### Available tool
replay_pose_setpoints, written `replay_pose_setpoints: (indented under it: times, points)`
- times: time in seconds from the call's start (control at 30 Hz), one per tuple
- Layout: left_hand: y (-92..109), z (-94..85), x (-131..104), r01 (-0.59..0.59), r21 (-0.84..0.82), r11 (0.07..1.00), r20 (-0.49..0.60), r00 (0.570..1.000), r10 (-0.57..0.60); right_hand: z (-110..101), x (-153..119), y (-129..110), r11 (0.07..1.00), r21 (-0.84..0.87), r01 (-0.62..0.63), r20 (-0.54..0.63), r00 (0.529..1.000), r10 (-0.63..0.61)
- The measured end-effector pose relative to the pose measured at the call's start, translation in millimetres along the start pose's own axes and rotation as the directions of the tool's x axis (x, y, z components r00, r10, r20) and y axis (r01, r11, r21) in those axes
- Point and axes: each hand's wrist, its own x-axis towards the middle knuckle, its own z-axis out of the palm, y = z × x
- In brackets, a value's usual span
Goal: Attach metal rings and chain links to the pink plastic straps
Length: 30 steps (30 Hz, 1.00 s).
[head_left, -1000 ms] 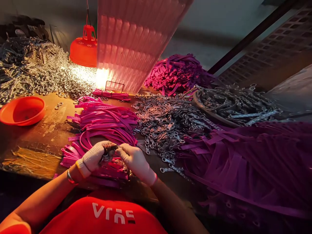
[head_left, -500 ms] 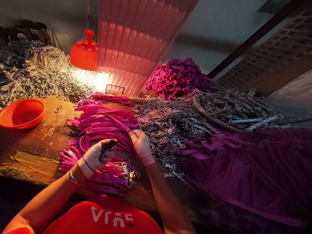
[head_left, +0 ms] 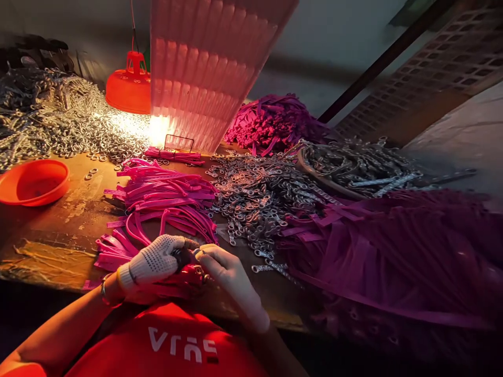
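Where the left hand [head_left: 159,257] and right hand [head_left: 230,280] are clamped together on a small, mostly hidden piece [head_left: 195,252], the step looks like fingertip work, calling next for a steady pinch, with pink straps [head_left: 168,196] at eleven o'clock, metal links [head_left: 251,204] at one

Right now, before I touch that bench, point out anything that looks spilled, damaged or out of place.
Two loose metal rings lie apart from the metal pile, near the orange bowl, so they look strayed. The tabletop is scuffed in patches, and the yellowish strip at its front left edge looks frayed.
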Motion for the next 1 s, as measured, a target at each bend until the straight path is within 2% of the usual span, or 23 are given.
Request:
replay_pose_setpoints:
  times: [0.1,0.2,0.27,0.37,0.5,0.63,0.7,0.77,0.83,0.93,1.0]
  points:
    - [-4,2.0,-3,0.133,-0.153,0.979,-0.052,0.988,-0.143,7,-1,8,0.995,-0.026,0.098,-0.128,0.987,-0.1]
    - [-8,2.7,-7,0.263,-0.302,0.916,-0.106,0.946,-0.307,10,0,15,0.973,-0.149,0.175,-0.209,0.957,-0.204]
    - [-10,3.3,-9,0.251,-0.346,0.904,-0.145,0.938,-0.316,11,3,19,0.948,-0.239,0.211,-0.14,0.958,-0.249]
    - [-13,4.0,-12,0.222,-0.375,0.9,-0.145,0.945,-0.293,13,7,24,0.879,-0.383,0.283,-0.023,0.949,-0.315]
    - [-13,1.7,-14,0.235,-0.28,0.931,-0.158,0.945,-0.286,19,12,23,0.685,-0.67,0.287,0.024,0.93,-0.366]
    - [-16,-0.6,-14,0.144,0.008,0.99,-0.157,0.978,-0.141,20,14,18,0.349,-0.896,0.273,0.137,0.92,-0.367]
    - [-21,1.0,-13,0.086,0.183,0.979,-0.116,0.991,-0.065,20,16,18,0.244,-0.924,0.294,0.195,0.912,-0.361]
    - [-25,3.5,-12,0.041,0.312,0.949,-0.076,0.997,-0.018,19,18,20,0.255,-0.913,0.318,0.218,0.91,-0.354]
    - [-27,4.4,-10,0.018,0.347,0.938,-0.068,0.998,0.006,17,20,22,0.339,-0.893,0.294,0.166,0.919,-0.358]
    - [-25,1.4,-7,0.045,0.251,0.967,-0.089,0.996,-0.023,14,21,19,0.465,-0.851,0.246,0.091,0.939,-0.33]
    - [-22,-1.0,-5,0.095,0.162,0.982,-0.105,0.991,-0.079,11,23,15,0.515,-0.819,0.251,0.127,0.956,-0.265]
